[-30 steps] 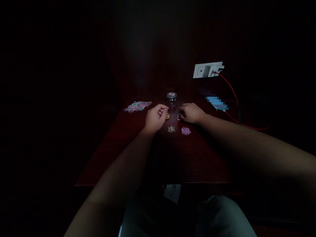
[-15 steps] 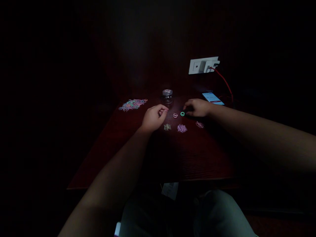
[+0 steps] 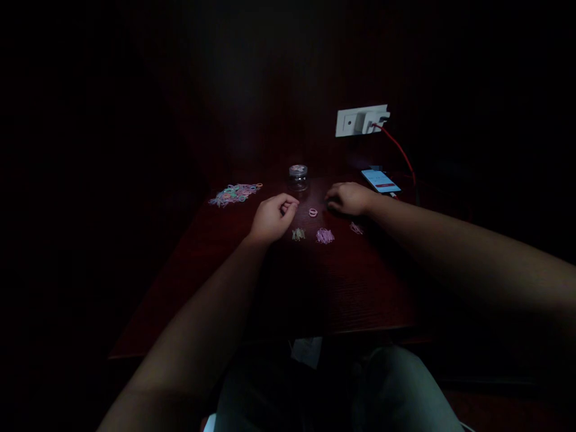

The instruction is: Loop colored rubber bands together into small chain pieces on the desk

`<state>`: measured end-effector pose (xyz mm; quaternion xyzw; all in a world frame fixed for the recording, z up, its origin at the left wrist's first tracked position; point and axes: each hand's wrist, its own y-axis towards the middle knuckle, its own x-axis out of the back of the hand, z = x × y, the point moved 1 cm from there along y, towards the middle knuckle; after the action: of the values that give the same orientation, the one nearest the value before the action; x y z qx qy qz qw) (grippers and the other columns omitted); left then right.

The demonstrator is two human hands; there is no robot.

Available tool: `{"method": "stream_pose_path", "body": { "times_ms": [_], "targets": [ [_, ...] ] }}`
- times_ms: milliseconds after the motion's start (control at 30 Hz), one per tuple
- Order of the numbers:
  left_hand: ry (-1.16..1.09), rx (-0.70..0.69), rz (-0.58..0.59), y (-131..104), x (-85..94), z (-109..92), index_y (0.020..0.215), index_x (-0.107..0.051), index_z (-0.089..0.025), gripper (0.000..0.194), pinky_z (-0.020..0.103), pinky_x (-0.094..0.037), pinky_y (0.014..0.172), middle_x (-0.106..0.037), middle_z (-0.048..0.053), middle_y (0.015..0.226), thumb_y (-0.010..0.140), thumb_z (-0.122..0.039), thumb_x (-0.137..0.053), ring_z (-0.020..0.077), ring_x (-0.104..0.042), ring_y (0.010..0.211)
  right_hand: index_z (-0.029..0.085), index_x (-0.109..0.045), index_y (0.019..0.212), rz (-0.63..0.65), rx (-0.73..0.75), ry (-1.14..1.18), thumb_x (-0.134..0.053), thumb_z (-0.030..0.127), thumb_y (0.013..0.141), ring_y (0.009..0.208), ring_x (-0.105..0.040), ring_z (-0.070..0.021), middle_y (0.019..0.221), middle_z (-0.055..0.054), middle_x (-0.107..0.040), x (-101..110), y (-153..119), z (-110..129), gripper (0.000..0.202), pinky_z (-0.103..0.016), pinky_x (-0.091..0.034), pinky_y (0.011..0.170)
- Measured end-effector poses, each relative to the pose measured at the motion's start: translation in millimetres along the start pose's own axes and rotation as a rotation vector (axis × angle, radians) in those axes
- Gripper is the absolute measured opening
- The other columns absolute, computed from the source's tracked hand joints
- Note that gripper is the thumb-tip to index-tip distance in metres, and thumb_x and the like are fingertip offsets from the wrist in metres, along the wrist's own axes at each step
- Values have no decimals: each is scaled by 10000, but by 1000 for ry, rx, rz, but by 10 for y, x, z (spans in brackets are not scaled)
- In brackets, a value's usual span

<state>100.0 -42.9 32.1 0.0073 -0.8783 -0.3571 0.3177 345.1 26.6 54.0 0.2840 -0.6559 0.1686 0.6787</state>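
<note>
My left hand rests on the dark red table with its fingers curled and pinched; whatever they hold, if anything, is hidden. My right hand lies to the right, its fingers bent down to the tabletop, and their tips are in shadow. Between the hands sit pink hair ties. Closer to me are a small pile of yellowish rubber bands, a purple pile of bands and a few pinkish bands. No green ring shows now.
A mixed heap of coloured bands lies at the left. Behind the hands stands a clear lidded jar. A lit phone lies at the back right, below a wall socket with a charger and red cable.
My right hand has moved slightly left over the spot of the green ring, which has gone from sight. My left hand keeps its curled pose. The whole view has shifted a little.
</note>
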Motion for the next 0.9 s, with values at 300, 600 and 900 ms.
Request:
{"method": "stream_pose_path", "body": {
  "times_ms": [300, 600, 900],
  "targets": [
    [23, 2, -34, -2, 12, 28, 913, -677, -178, 158, 230, -488, 669, -700, 20, 802, 865, -243, -541, 118, -621, 698, 141, -617, 1163, 0, -380, 299, -604, 218, 748, 861, -642, -193, 1023, -77, -692, -65, -337, -321, 422, -272, -490, 762],
    [15, 72, -292, 11, 130, 179, 926, -632, -187, 202, 254, -488, 747, -678, 19, 792, 936, -289, -458, 130, -636, 759, 175, -674, 1022, -30, -231, 55, -560, 274, 781, 919, -614, -232, 976, -105, -615, -225, -332, -155, 284, -314, -455, 852],
    [4, 168, -419, -11, 215, 333, 914, -604, -180, 326, 258, -484, 751, -660, 31, 811, 985, -315, -316, 129, -622, 755, 167, -687, 911, -138, -389, 120, -563, 276, 760, 872, -604, -235, 954, -113, -624, -310, -378, -289, 223, -331, -461, 813]
  ]
}}
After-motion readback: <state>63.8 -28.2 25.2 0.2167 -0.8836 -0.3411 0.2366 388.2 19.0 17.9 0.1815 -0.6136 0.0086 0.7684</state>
